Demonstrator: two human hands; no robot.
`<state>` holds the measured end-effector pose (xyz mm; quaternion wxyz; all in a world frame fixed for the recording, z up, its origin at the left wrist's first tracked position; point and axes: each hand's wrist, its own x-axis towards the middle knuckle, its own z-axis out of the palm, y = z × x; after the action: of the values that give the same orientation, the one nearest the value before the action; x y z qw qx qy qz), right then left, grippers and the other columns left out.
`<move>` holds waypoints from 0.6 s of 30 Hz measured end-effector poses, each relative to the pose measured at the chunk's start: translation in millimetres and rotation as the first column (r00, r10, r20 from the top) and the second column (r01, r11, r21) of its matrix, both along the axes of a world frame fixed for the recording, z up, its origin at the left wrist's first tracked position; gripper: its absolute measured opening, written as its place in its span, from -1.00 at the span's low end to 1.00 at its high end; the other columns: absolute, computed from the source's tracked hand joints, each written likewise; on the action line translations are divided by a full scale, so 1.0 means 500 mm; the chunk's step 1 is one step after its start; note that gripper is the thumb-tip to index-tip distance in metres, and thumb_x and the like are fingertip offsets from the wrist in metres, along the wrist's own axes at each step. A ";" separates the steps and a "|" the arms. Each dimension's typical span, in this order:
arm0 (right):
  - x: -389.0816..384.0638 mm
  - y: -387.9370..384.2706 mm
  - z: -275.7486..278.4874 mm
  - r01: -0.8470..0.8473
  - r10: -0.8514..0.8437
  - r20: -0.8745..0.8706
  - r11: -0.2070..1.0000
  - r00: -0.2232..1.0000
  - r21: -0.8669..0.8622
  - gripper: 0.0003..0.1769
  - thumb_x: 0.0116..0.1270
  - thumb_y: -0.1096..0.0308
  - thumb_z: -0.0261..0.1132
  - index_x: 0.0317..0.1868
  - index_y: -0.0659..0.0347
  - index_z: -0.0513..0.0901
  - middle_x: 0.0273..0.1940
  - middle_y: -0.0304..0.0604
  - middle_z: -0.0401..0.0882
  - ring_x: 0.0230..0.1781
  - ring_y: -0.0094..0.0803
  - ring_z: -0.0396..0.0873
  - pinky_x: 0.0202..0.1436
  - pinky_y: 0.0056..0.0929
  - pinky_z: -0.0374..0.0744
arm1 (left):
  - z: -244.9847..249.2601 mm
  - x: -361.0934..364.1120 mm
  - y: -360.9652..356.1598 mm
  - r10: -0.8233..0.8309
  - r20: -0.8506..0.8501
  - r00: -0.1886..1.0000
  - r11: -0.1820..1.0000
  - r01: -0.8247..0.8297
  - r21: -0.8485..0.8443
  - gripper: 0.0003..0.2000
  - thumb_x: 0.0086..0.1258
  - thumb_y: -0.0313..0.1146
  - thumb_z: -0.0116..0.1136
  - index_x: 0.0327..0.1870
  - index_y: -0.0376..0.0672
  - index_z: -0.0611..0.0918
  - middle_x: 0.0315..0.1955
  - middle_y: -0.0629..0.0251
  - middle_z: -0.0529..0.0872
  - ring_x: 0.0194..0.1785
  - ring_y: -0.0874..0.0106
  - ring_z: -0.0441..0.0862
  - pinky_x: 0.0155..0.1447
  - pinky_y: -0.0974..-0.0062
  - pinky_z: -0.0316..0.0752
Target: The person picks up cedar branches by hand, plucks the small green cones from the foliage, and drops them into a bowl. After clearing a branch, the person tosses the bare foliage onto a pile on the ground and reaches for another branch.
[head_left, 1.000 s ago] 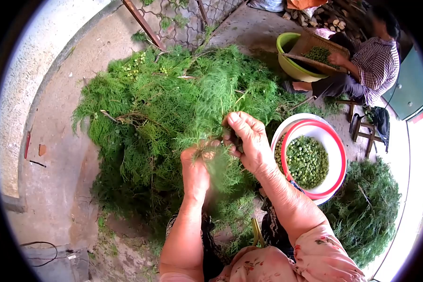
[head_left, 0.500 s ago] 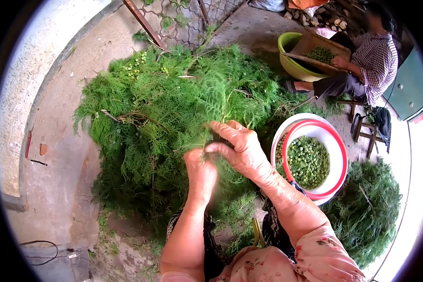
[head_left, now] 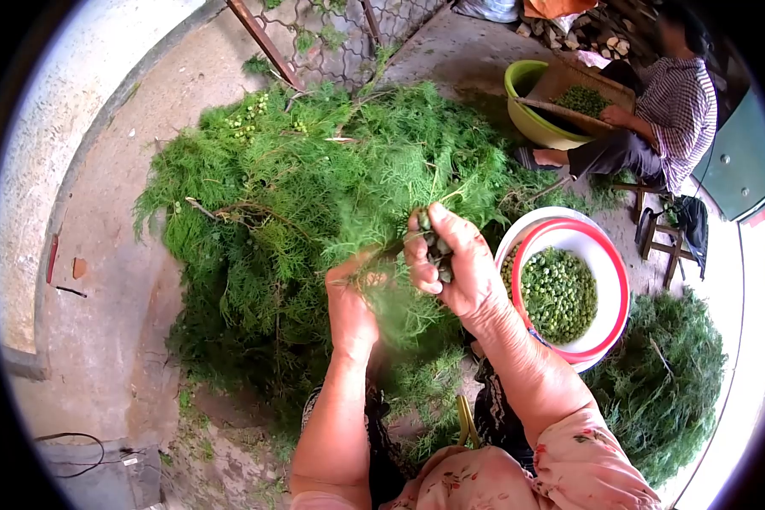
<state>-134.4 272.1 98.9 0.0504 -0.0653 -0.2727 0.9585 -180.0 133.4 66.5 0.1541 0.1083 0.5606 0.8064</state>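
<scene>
Several small green cones (head_left: pixel 438 251) lie in the curled fingers of my right hand (head_left: pixel 457 268), near the middle of the view. My left hand (head_left: pixel 353 306) is closed round a feathery green branch (head_left: pixel 387 297), partly blurred, whose fronds spread between and above both hands. Under them lies a big heap of green branches (head_left: pixel 255 195). To the right of my right hand stands a white basin with a red rim (head_left: pixel 525 242), holding many green cones (head_left: pixel 559 293); it rests in another pale basin.
A co-worker (head_left: pixel 676 102) sits at the upper right with a woven tray (head_left: pixel 561 81) of green pieces over a yellow-green tub (head_left: pixel 527 127). A second branch pile (head_left: pixel 663 374) lies at the lower right, beside a wooden stool (head_left: pixel 667 242).
My right hand has moved right and slightly up, away from my left hand, and its palm now shows the cones. My left hand has shifted slightly left and down.
</scene>
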 end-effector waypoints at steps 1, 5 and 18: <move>-0.003 0.004 0.001 0.042 -0.042 -0.005 0.997 0.999 0.060 -0.69 0.33 0.15 0.09 -0.20 0.28 0.42 -0.46 -0.10 0.46 -0.71 -0.48 0.34 -0.75 -0.59 0.21 | 0.000 -0.003 -0.004 -0.024 0.019 1.000 1.000 0.024 -0.004 -0.83 0.26 -0.39 0.10 -0.26 -0.31 0.60 -0.48 0.35 0.63 -0.49 0.60 0.53 -0.50 0.75 0.34; -0.007 0.014 0.005 0.065 -0.057 -0.058 0.989 0.997 0.136 -0.72 0.21 0.28 0.17 -0.16 0.30 0.42 -0.36 0.01 0.51 -0.68 -0.45 0.38 -0.72 -0.58 0.23 | 0.011 0.001 -0.001 -0.034 0.048 0.998 0.999 0.033 0.015 -0.87 0.26 -0.39 0.13 -0.27 -0.24 0.60 -0.47 0.34 0.65 -0.51 0.60 0.54 -0.57 0.79 0.31; 0.000 0.010 0.030 -0.046 -0.043 0.096 0.649 0.994 0.759 -0.65 0.15 0.54 0.25 -0.02 0.24 0.48 -0.28 -0.19 0.51 -0.54 -0.65 0.43 -0.55 -0.67 0.38 | 0.011 -0.002 0.002 0.056 -0.227 0.972 0.979 -0.098 -0.176 -0.88 0.28 -0.51 0.02 -0.26 -0.25 0.62 -0.40 0.30 0.67 -0.42 0.58 0.57 -0.35 0.66 0.46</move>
<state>-134.2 277.1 114.1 0.0578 -0.0885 -0.6513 0.7514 -180.9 134.5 72.2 0.0687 0.1606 0.6510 0.7387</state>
